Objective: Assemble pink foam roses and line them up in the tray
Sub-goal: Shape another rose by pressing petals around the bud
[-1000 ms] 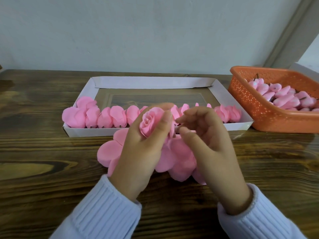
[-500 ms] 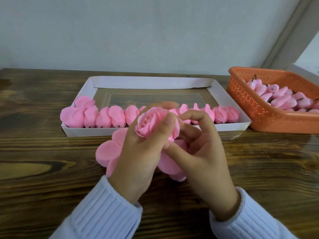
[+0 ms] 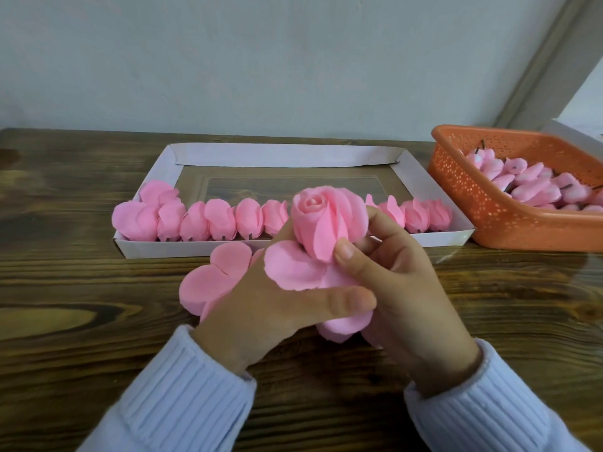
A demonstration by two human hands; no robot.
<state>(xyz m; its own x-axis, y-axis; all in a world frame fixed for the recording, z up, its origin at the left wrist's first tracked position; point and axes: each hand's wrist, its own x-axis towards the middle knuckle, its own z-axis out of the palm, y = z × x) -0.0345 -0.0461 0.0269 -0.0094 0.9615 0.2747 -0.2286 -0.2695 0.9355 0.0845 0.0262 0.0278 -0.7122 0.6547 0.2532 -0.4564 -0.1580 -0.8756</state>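
Before the tray [image 3: 163, 248], pink rose [image 3: 326, 220], tight spiral bud over loose petals, pinched between left hand [image 3: 261, 308] and right hand [image 3: 408, 288].

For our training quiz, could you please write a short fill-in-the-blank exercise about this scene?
1. The left hand and right hand together hold one ____ rose.
2. The finished roses stand in a row in the ____ tray.
3. The spare buds lie in the ____ basket.
Missing words: pink; white; orange.
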